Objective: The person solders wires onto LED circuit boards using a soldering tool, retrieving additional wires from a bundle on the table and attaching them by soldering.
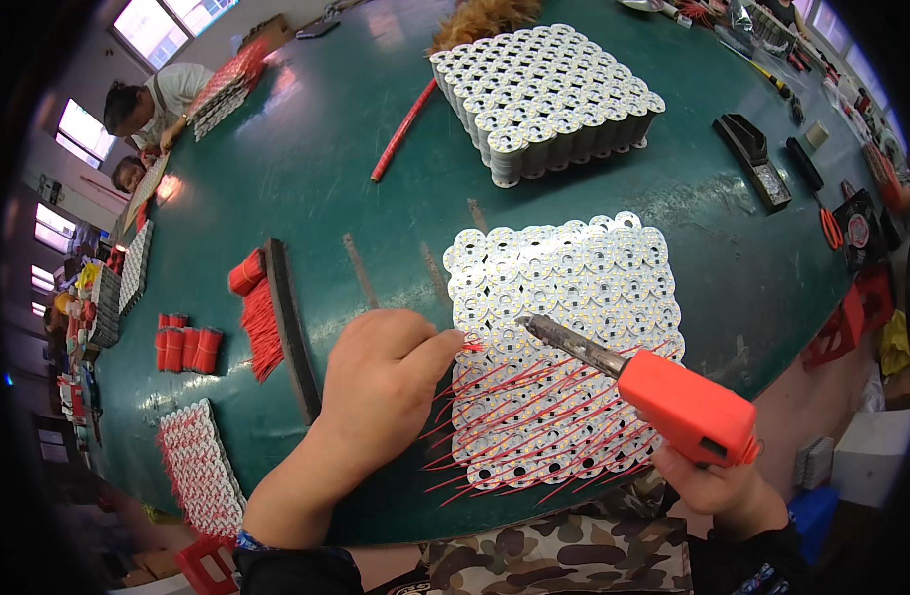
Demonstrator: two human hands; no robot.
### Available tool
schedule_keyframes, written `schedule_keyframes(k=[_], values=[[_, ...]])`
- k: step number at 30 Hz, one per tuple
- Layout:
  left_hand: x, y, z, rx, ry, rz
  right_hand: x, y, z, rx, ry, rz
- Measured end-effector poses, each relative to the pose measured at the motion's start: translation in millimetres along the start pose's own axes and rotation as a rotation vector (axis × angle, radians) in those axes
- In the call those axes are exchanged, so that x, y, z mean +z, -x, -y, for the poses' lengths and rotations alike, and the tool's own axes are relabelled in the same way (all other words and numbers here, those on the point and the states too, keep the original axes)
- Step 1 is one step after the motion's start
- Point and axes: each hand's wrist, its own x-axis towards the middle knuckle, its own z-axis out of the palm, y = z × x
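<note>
A panel of joined white round LED boards [564, 263] lies on the green table in front of me. Thin red wires [534, 416] slant across its nearer rows, their ends sticking out past the left edge. At that edge my left hand [376, 382] is closed, pinching short red wires [472, 343] between thumb and fingers. My right hand [708, 484] grips a red-handled soldering iron [688, 407] from below. Its dark metal barrel points up and left, with the tip over the panel's middle, close to the pinched wires. Whether the tip touches a board cannot be seen.
A tall stack of similar white panels [544, 94] stands at the back, beside a red stick [403, 134]. To the left are a dark bar [291, 332], loose red wires [261, 322], wire bundles [187, 347] and a wired panel [202, 466]. Two people work far left.
</note>
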Motion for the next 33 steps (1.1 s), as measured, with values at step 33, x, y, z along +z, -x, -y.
schedule_keyframes(k=[33], values=[[22,-16,-13,0.094,-0.129,0.064,5,-22,3,-0.105,0.003,-0.001]])
